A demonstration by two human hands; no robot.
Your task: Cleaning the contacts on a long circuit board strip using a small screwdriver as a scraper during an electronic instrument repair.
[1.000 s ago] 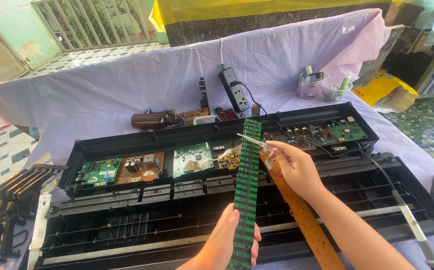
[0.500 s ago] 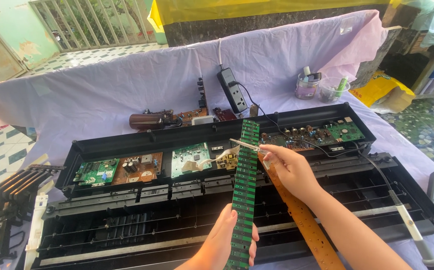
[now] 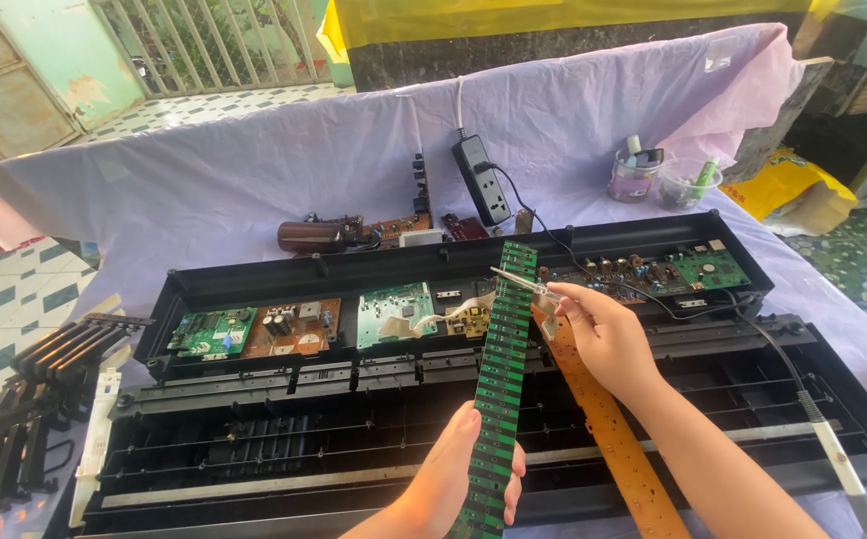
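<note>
Since a second ago, hardly any change: strip board sits a touch more upright, tool tip stays at its upper end. Left hand (image 3: 458, 479) grips the long green circuit strip (image 3: 499, 379) near its lower end, fingers wrapped round the edge, strip standing almost vertical over the open case. Right hand (image 3: 603, 334) is closed in a pinch on a thin clear-handled tool (image 3: 523, 283), tip resting on the strip near the top. Just beside the strip, under the right forearm, lies a long brown perforated board (image 3: 613, 439), angled across the black keyboard chassis (image 3: 254, 449). Soldering iron (image 3: 838, 464) rests on the chassis at right, cable running back. Behind it, the open rear tray holds green circuit boards (image 3: 396, 314). Left of the chassis, a stack of black keys (image 3: 44, 369). Further back on the lilac cloth (image 3: 254, 170): black power strip (image 3: 481, 182), brown cylinder part (image 3: 311, 237), small jar (image 3: 634, 176).
</note>
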